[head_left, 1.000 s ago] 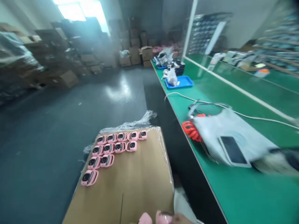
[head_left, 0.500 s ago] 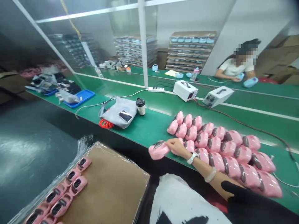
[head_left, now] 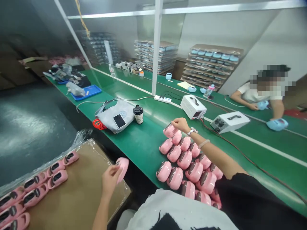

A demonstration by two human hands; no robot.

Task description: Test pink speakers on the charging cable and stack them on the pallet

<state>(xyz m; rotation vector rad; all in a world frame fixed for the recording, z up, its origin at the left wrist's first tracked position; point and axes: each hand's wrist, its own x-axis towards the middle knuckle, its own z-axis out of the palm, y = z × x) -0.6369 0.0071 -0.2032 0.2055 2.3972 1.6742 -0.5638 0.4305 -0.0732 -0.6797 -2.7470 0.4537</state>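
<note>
My left hand (head_left: pixel 110 176) pinches a glossy pink plastic housing (head_left: pixel 123 168) by its edge, over the near right side of a cardboard sheet (head_left: pixel 82 183). My right hand (head_left: pixel 181 124) reaches to the far left corner of the group on the green table, its fingers closed on another pink housing (head_left: pixel 169 131) with a dark window. Several more pink housings (head_left: pixel 184 159) sit in rows just below that hand. On the cardboard's left side, other pink housings (head_left: pixel 57 179) lie in two staggered rows, dark inner parts facing up.
A grey bag (head_left: pixel 120 111) with a phone (head_left: pixel 119 121) on it and a lidded cup (head_left: pixel 138 114) stand on the green table. Two white power units (head_left: pixel 193 107) with a cable are behind the housings. A co-worker (head_left: pixel 262 86) sits across, handling light-blue housings.
The housing that was in my right hand near the table edge is now in my left hand, which has come into view. My right hand has moved to another housing farther back.
</note>
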